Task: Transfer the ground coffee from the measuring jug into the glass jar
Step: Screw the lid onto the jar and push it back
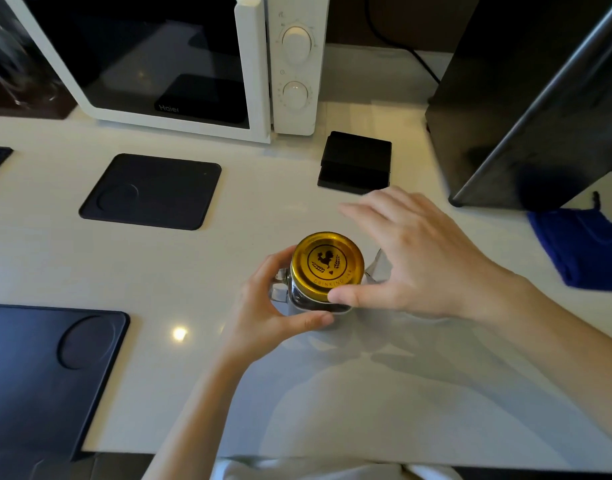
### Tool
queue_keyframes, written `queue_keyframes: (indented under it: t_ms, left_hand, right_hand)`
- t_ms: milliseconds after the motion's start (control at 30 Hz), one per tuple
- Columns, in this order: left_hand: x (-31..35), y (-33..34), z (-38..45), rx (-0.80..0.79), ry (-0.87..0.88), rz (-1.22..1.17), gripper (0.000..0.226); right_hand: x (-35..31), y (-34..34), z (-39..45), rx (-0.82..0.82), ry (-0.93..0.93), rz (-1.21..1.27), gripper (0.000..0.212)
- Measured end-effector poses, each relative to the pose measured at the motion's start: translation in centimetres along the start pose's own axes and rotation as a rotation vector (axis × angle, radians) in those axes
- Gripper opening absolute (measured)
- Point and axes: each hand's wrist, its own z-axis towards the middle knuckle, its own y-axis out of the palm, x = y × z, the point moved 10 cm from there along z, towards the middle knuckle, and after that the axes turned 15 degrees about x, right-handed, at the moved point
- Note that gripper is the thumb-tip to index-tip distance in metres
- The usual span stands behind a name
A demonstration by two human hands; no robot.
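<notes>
A glass jar (279,293) with a side handle stands on the white counter (228,271), closed by a gold lid (327,261) with a black emblem. Dark contents show through the glass just under the lid. My left hand (263,317) wraps the jar's left side, thumb and fingers on the glass. My right hand (419,258) hovers at the lid's right with fingers spread apart; only its thumb tip touches the lid's front rim. Behind that hand a bit of a clear measuring jug (377,268) shows, mostly hidden.
A white microwave (159,64) stands at the back. Black mats lie at centre left (152,192) and front left (45,368). A black box (356,164) sits behind the jar, a dark appliance (540,98) and blue cloth (585,247) at right.
</notes>
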Motion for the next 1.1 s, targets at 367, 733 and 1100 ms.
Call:
queue_keyframes:
  t_ms: [367, 733, 1100]
  left_hand:
    - [-0.2, 0.0, -0.1, -0.005, 0.002, 0.001, 0.079]
    - [-0.1, 0.3, -0.2, -0.018, -0.005, -0.016, 0.081]
    - [0.7, -0.6, -0.6, 0.090, 0.025, 0.016, 0.073]
  right_hand:
    - [-1.7, -0.1, 0.7, -0.031, -0.108, -0.022, 0.069]
    - [-2.5, 1.2, 0.9, -0.183, -0.085, 0.048, 0.071]
    - [-2.1, 1.4, 1.0, -0.068, 0.066, 0.115, 0.062]
